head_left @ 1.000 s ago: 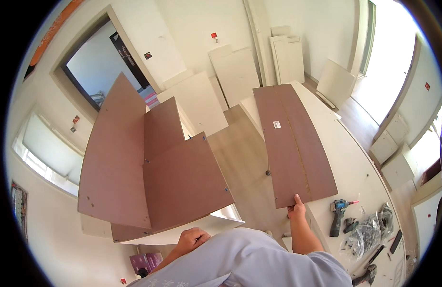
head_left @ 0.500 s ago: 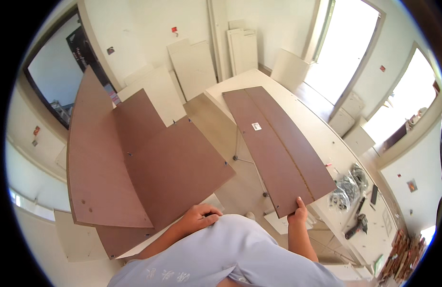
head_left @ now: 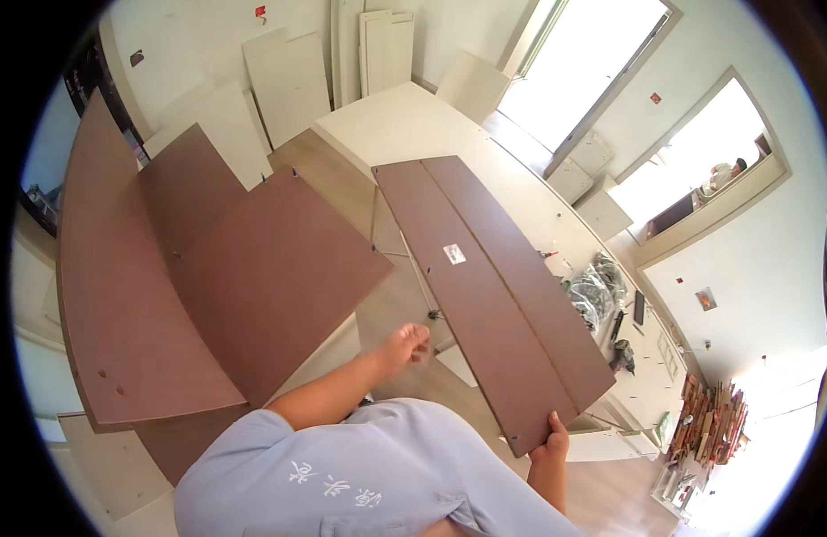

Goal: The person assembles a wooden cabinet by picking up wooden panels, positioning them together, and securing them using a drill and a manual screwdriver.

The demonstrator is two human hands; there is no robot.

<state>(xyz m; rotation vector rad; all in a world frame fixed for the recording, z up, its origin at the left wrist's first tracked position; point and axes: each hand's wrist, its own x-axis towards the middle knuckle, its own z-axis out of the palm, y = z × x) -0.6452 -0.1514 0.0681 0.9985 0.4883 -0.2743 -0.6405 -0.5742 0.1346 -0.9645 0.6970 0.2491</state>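
My right hand (head_left: 549,440) grips the near end of a long brown board (head_left: 512,304), thumb on its upper face. This board has a groove along its length and a small white label (head_left: 453,254). It is held tilted over the edge of the white worktop. In mid-air between the boards is my left hand (head_left: 404,347), fingers loosely bent with nothing visible in them, touching neither board. To the left stands a joined assembly of brown panels (head_left: 279,268), with a tall upright side panel (head_left: 131,286) and small dark fittings along its edges.
A long white worktop (head_left: 386,116) runs behind the held board. On it lie a clear plastic bag of hardware (head_left: 592,300), a power drill (head_left: 623,356) and a dark bar (head_left: 640,308). White panels (head_left: 288,85) lean against the wall. Stacked wood strips (head_left: 708,421) lie at right.
My left hand has lifted from my belly and moved forward toward the held board. The view has turned to the right. My right hand still grips the same board.
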